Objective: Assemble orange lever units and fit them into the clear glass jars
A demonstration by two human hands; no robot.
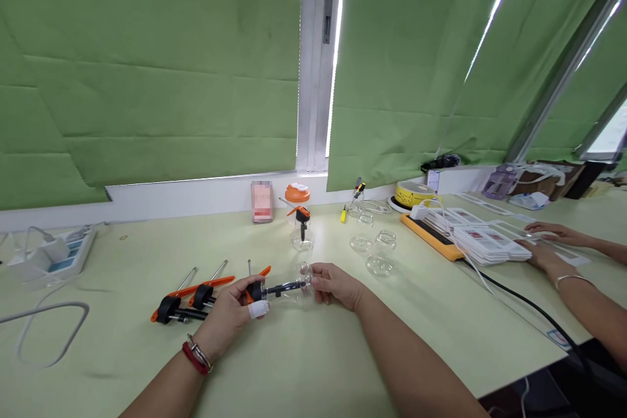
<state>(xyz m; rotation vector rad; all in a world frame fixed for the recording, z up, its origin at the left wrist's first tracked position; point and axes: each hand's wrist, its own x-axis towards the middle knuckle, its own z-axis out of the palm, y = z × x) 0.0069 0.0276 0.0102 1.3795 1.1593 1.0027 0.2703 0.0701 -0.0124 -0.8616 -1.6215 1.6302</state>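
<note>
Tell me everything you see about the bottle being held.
The bottle looks like clear glass, held sideways. A black-and-orange cap is at its left end; a black stem shows inside lengthwise. The left hand grips the capped end, the right hand the other. Contact with the table is unclear.

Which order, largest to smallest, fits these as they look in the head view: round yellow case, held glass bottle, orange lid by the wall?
1. Held glass bottle, though it lies nearest the camera
2. Round yellow case
3. Orange lid
</note>
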